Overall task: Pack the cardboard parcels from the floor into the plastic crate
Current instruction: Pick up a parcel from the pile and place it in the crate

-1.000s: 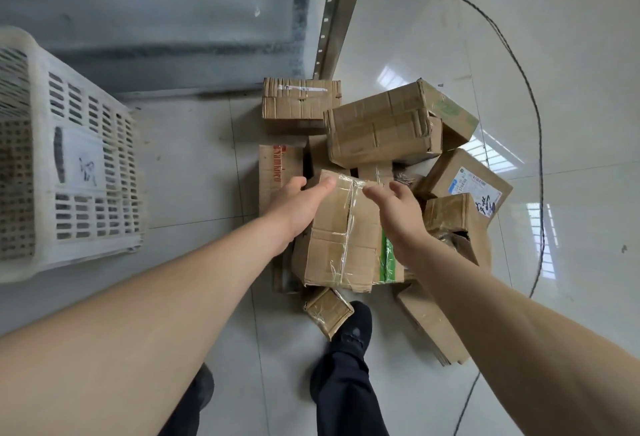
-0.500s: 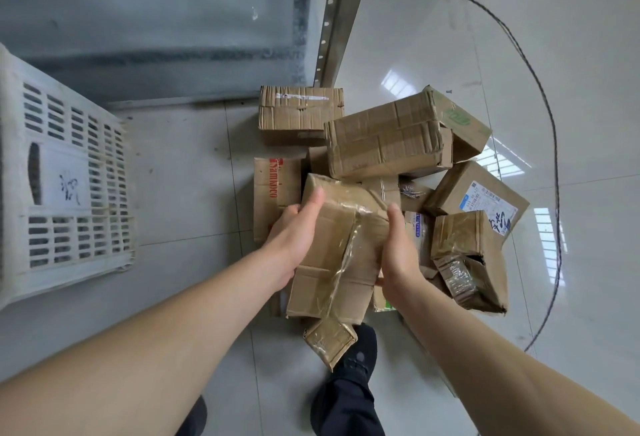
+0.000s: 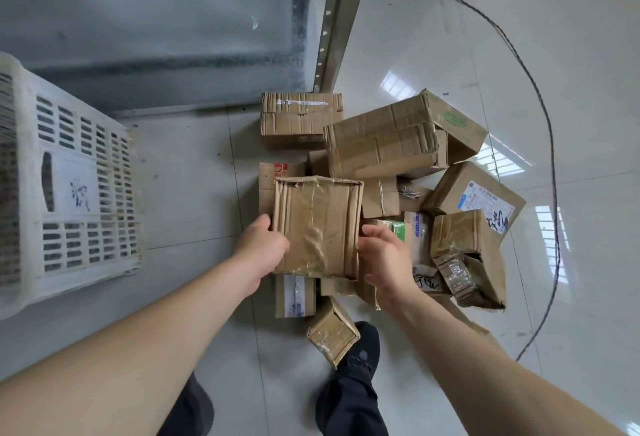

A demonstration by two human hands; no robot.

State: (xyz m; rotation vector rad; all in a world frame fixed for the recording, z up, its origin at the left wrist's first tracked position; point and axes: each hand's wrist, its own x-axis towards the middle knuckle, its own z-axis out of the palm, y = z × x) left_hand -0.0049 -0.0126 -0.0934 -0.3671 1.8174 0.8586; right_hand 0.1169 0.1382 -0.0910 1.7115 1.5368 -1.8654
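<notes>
A flat, tape-wrapped cardboard parcel [image 3: 317, 226] is lifted above a heap of several parcels on the tiled floor. My left hand [image 3: 263, 245] grips its lower left edge, fingers tucked beneath it. My right hand [image 3: 384, 257] sits at the parcel's right edge with curled fingers; I cannot tell if it still touches the box. The white slotted plastic crate [image 3: 69, 200] stands on the floor at the left, its inside out of sight.
The heap holds a long box [image 3: 384, 139], a labelled box [image 3: 474, 195], a torn taped box [image 3: 465, 255] and a small parcel [image 3: 332, 331] by my dark shoe [image 3: 360, 356]. A metal shelf upright [image 3: 337, 16] rises behind. A black cable [image 3: 540, 145] loops at the right.
The parcel has come up off the heap and turned so that its broad taped face is toward me. My right hand has slipped from gripping its side to just beside it.
</notes>
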